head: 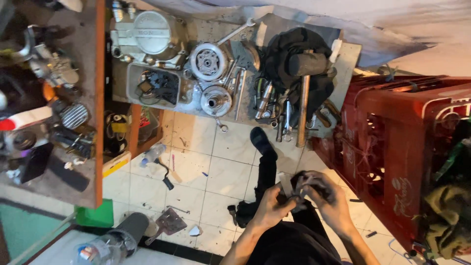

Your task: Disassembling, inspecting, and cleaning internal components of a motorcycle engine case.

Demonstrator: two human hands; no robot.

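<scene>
Both my hands meet low in the view over my dark-trousered leg. My left hand (pixel 271 205) and my right hand (pixel 327 195) are closed around a small dark part wrapped in a grimy rag (pixel 300 185), held between the fingers of both. The part itself is mostly hidden by the fingers and cloth. My foot in a dark sock (pixel 261 141) stretches out over the white tiled floor (pixel 196 167) toward the engine parts.
Engine covers and clutch parts (pixel 208 61), wrenches and a hammer (pixel 303 105) lie on a board ahead. A red plastic crate (pixel 392 147) stands at right with rags on it. A cluttered wooden bench (pixel 73 98) sits left. A clear bottle (pixel 105 248) and scraper (pixel 167 223) lie on the floor.
</scene>
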